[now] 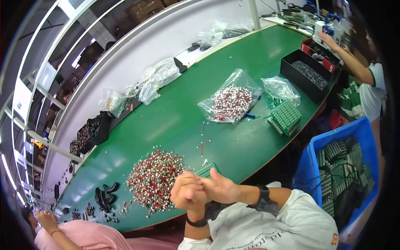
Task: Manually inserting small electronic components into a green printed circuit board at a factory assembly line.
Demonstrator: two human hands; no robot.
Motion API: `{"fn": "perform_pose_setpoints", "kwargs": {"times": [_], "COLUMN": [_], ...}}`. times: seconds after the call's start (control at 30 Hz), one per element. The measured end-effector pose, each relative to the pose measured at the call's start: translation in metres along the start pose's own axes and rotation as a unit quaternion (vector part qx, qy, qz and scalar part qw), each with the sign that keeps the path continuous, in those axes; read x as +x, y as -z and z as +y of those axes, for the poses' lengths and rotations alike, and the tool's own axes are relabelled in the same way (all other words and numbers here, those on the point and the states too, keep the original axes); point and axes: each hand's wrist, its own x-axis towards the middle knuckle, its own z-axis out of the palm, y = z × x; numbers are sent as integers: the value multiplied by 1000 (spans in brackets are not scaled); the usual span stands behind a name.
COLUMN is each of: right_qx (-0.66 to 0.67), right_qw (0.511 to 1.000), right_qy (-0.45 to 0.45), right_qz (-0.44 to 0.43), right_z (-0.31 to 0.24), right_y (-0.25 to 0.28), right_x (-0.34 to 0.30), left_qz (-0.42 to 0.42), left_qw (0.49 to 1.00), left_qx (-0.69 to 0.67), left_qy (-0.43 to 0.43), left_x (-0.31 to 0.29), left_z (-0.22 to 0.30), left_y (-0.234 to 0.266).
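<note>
My left hand [187, 192] and my right hand [220, 188] meet in front of me, above the near edge of the green table [166, 121]. The fingers of my left hand are curled in; what they hold, if anything, is hidden. My right hand reaches against it, thumb raised and apart, with its fingertips partly covered by the left. Just beyond them lies a small green circuit board [206, 170]. Left of my hands spreads a big heap of small red-and-white wired parts [152, 181]. A few loose red leads [203, 146] lie farther off.
A clear bag of similar parts [232, 102] and stacked green boards [286, 117] stand farther right. A blue crate [306, 166] of boards is beside me. Black curved pieces [104, 198] lie left, near a person in pink [83, 235]. Another person [352, 62] works far right, by black bins [306, 75].
</note>
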Motion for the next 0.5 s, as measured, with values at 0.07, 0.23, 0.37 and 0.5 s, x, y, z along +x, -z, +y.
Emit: {"fn": "perform_pose_setpoints", "kwargs": {"times": [0.07, 0.23, 0.37, 0.5], "right_qx": [-92, -606, -813, -799], "right_qw": [989, 771, 484, 468], "right_qy": [-114, 176, 324, 376], "right_qz": [-20, 89, -21, -34], "right_z": [-6, -27, -18, -9], "right_y": [15, -11, -19, -18], "right_x": [-4, 0, 17, 37], "left_qz": [-2, 71, 34, 200], "left_qw": [992, 906, 852, 884], "left_qx": [-60, -311, -266, -340], "left_qy": [111, 277, 450, 251], "left_x": [-4, -17, -34, -82], "left_z": [-6, -16, -16, -44], "left_y": [15, 28, 36, 11]}}
